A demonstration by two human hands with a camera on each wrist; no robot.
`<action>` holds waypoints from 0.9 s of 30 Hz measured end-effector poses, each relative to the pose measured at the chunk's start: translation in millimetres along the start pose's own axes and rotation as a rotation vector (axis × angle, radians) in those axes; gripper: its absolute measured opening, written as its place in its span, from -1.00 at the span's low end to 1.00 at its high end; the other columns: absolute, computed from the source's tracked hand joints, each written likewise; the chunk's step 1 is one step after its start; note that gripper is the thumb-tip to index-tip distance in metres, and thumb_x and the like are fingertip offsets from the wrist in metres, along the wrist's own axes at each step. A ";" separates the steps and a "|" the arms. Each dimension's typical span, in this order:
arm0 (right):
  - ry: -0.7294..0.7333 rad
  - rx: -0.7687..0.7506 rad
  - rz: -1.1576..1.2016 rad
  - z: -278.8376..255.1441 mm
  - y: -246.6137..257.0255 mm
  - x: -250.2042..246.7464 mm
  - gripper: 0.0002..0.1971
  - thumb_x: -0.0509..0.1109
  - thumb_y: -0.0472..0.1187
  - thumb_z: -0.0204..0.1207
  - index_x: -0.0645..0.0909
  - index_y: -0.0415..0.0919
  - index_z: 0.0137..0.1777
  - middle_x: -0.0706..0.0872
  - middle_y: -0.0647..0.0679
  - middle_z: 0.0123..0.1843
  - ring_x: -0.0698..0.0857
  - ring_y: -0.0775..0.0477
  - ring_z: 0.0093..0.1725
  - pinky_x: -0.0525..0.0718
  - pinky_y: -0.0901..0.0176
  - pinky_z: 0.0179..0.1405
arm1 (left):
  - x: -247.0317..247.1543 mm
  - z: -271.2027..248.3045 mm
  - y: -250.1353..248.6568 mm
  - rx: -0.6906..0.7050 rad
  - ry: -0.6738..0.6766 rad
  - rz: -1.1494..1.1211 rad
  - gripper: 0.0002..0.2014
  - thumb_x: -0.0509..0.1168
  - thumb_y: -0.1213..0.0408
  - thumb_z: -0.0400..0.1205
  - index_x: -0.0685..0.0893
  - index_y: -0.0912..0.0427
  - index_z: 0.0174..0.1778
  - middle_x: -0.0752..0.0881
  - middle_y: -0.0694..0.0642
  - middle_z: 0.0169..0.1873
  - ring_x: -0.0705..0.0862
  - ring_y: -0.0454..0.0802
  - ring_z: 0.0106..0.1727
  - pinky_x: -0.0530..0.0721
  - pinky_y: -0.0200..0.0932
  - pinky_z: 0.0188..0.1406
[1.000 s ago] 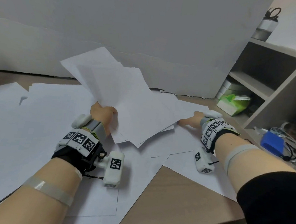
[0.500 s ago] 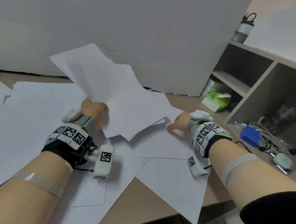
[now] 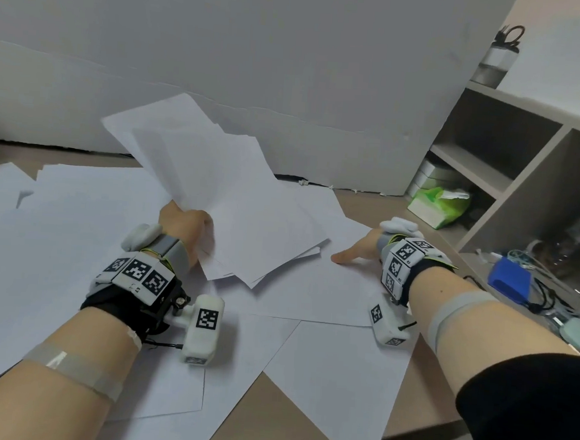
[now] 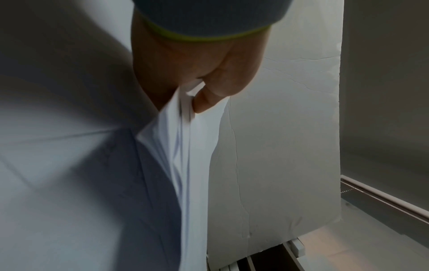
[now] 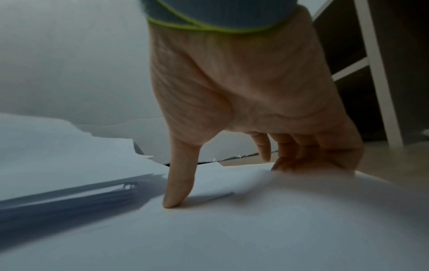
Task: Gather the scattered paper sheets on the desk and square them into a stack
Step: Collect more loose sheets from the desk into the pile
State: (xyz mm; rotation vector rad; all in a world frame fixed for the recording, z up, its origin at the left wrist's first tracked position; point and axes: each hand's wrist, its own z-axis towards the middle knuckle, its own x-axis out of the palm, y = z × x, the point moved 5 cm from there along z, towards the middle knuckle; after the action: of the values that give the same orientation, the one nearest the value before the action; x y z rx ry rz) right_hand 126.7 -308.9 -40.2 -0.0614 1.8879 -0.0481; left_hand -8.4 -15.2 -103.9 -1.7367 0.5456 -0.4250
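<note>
My left hand [image 3: 185, 224] grips a fanned bundle of white sheets [image 3: 212, 187] by its near corner and holds it tilted up off the desk; in the left wrist view the thumb and fingers [image 4: 209, 95] pinch the bundle's edges [image 4: 183, 150]. My right hand [image 3: 356, 252] is on a flat sheet [image 3: 311, 290] to the right. Its thumb [image 5: 178, 183] presses down on the paper. Its fingers [image 5: 287, 152] curl at the sheet's [image 5: 255, 229] far edge, where the paper humps up and hides the fingertips. Several more loose sheets [image 3: 57, 238] cover the desk [image 3: 268, 410].
One sheet [image 3: 339, 381] overhangs the desk's front edge. A white board [image 3: 258, 63] stands behind the papers. On the right is a shelf unit [image 3: 525, 167] with a green tissue pack [image 3: 437, 206], a blue box [image 3: 509, 281] among cables, and a bottle [image 3: 499, 59] on top.
The right hand has drawn the sheets under it toward me, and the nearest one now hangs over the front edge. The left hand keeps the bundle raised.
</note>
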 end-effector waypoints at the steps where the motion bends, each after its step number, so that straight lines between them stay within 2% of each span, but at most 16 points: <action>1: 0.024 0.018 0.042 8.0 -2.6 3.1 -0.41 0.47 0.36 0.40 0.31 -0.04 0.08 0.49 -0.05 0.11 0.47 -0.09 0.35 0.42 0.06 0.44 | -0.1 0.3 0.0 -0.005 -0.003 -0.002 -0.70 0.35 0.55 0.48 0.59 0.26 0.10 0.68 0.26 0.00 0.67 0.23 -0.04 0.73 0.11 0.03; 3: 0.036 0.057 0.128 24.0 -4.8 8.6 -0.15 0.58 0.41 0.18 0.46 -0.13 0.31 0.50 -0.09 0.24 0.50 -0.16 0.25 0.47 0.03 0.29 | -0.6 -0.3 -0.8 -0.011 -0.008 -0.004 -0.69 0.36 0.55 0.47 0.61 0.28 0.13 0.68 0.28 0.01 0.67 0.25 -0.02 0.72 0.19 0.09; 4: 0.032 0.085 0.175 29.9 -5.8 10.6 -0.03 0.61 0.42 0.12 0.47 -0.15 0.43 0.51 -0.10 0.26 0.51 -0.18 0.21 0.47 0.03 0.23 | -0.4 -0.4 -0.4 -0.012 -0.007 -0.010 -0.69 0.35 0.56 0.48 0.61 0.27 0.12 0.67 0.27 0.00 0.67 0.24 -0.03 0.72 0.19 0.09; 5: 0.023 0.109 0.219 35.9 -7.1 12.4 0.02 0.61 0.42 0.12 0.45 -0.14 0.50 0.52 -0.11 0.31 0.52 -0.18 0.24 0.47 0.04 0.25 | -0.3 0.3 -0.3 -0.008 -0.007 -0.018 -0.70 0.34 0.57 0.48 0.60 0.27 0.11 0.67 0.26 -0.01 0.66 0.24 -0.03 0.71 0.18 0.09; 7: 0.007 0.132 0.303 42.7 -9.2 14.7 0.04 0.61 0.38 0.18 0.39 -0.15 0.59 0.51 -0.11 0.49 0.50 -0.16 0.45 0.42 0.08 0.41 | 0.2 0.4 -0.1 -0.001 0.002 -0.029 -0.71 0.33 0.58 0.49 0.60 0.26 0.10 0.67 0.24 -0.03 0.67 0.24 -0.03 0.72 0.18 0.11; 8: 0.006 0.135 0.354 43.7 -9.0 15.8 0.04 0.63 0.33 0.19 0.38 -0.18 0.60 0.51 -0.11 0.51 0.49 -0.18 0.49 0.40 0.08 0.47 | 0.5 0.7 0.2 -0.001 0.007 -0.034 -0.70 0.33 0.59 0.50 0.61 0.26 0.11 0.68 0.23 -0.05 0.67 0.25 -0.02 0.73 0.17 0.11; 11: 0.016 0.107 0.449 47.0 -2.6 18.7 -0.09 0.70 0.19 0.18 0.51 -0.28 0.45 0.66 -0.18 0.33 0.65 -0.28 0.31 0.56 -0.10 0.42 | 0.5 1.5 0.9 0.002 0.014 -0.048 -0.74 0.33 0.58 0.51 0.59 0.24 0.06 0.66 0.20 -0.13 0.65 0.22 -0.07 0.70 0.07 0.00; 13: -0.013 0.080 0.479 49.8 -1.3 17.2 -0.15 0.70 0.15 0.16 0.56 -0.28 0.39 0.70 -0.20 0.25 0.69 -0.31 0.22 0.61 -0.14 0.35 | -1.0 1.1 1.7 -0.011 0.018 -0.045 -0.76 0.34 0.56 0.50 0.58 0.24 0.03 0.65 0.21 -0.12 0.64 0.23 -0.07 0.69 0.11 0.01; 15: -0.058 0.044 0.496 46.9 -4.0 11.3 -0.25 0.66 0.09 0.23 0.58 -0.27 0.37 0.70 -0.21 0.25 0.69 -0.31 0.21 0.62 -0.09 0.32 | -2.0 -1.5 1.0 -0.019 0.026 -0.042 -0.82 0.34 0.55 0.50 0.57 0.21 -0.10 0.62 0.15 -0.22 0.63 0.21 -0.08 0.68 0.10 0.02; 17: -0.088 -0.024 0.574 46.0 -6.6 5.3 -0.41 0.61 -0.10 0.35 0.60 -0.24 0.37 0.69 -0.22 0.30 0.68 -0.23 0.17 0.61 0.06 0.18 | -2.4 -3.9 1.3 -0.038 0.030 -0.046 -0.79 0.33 0.56 0.52 0.51 0.16 -0.20 0.56 0.11 -0.28 0.61 0.20 -0.10 0.67 0.08 0.01; 19: -0.118 -0.070 0.655 44.1 -14.2 -1.6 -0.49 0.57 -0.19 0.41 0.62 -0.23 0.37 0.69 -0.20 0.28 0.61 -0.14 0.03 0.58 0.11 0.02 | -2.0 -9.9 -0.9 -0.046 0.041 -0.049 -0.81 0.32 0.57 0.54 0.53 0.22 -0.07 0.55 0.11 -0.29 0.60 0.19 -0.10 0.66 0.07 0.01; 22: -0.217 -0.111 0.735 35.9 -26.8 -15.7 -0.60 0.52 -0.22 0.45 0.66 -0.25 0.30 0.66 -0.12 0.05 0.60 -0.09 -0.04 0.56 0.14 -0.03 | 0.1 -22.6 -11.4 -0.039 0.064 -0.051 -0.71 0.31 0.58 0.56 0.56 0.25 0.16 0.60 0.16 -0.20 0.60 0.19 -0.05 0.68 0.18 0.15; 23: -0.272 -0.124 0.774 33.9 -30.1 -21.5 -0.69 0.50 -0.26 0.45 0.69 -0.28 0.20 0.66 -0.12 -0.02 0.60 -0.08 -0.07 0.56 0.15 -0.07 | 0.5 -23.7 -14.1 -0.037 0.060 -0.047 -0.68 0.31 0.58 0.56 0.58 0.28 0.22 0.61 0.20 -0.13 0.61 0.19 -0.03 0.68 0.23 0.21; 25: -0.373 -0.120 0.872 25.9 -36.3 -34.0 -0.97 0.42 -0.34 0.45 0.69 -0.29 -0.14 0.64 -0.13 -0.19 0.57 -0.08 -0.19 0.52 0.15 -0.18 | 1.1 -27.8 -18.4 -0.036 0.067 -0.058 -0.63 0.30 0.59 0.58 0.58 0.33 0.32 0.61 0.22 -0.01 0.60 0.20 0.01 0.67 0.27 0.26; 27: -0.434 -0.100 0.983 16.9 -42.1 -45.7 -0.90 0.37 -0.33 0.42 0.60 -0.22 -0.31 0.61 -0.14 -0.29 0.55 -0.11 -0.25 0.52 0.13 -0.23 | -0.3 -32.9 -20.7 -0.036 0.086 -0.046 -0.65 0.29 0.57 0.61 0.56 0.31 0.32 0.59 0.22 0.03 0.59 0.21 0.02 0.66 0.23 0.25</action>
State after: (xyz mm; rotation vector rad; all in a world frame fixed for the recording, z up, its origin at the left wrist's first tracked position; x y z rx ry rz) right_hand 157.8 -347.9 0.6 0.7283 1.3187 0.6757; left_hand -24.1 -37.5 -76.2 -1.7746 0.5792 -0.5271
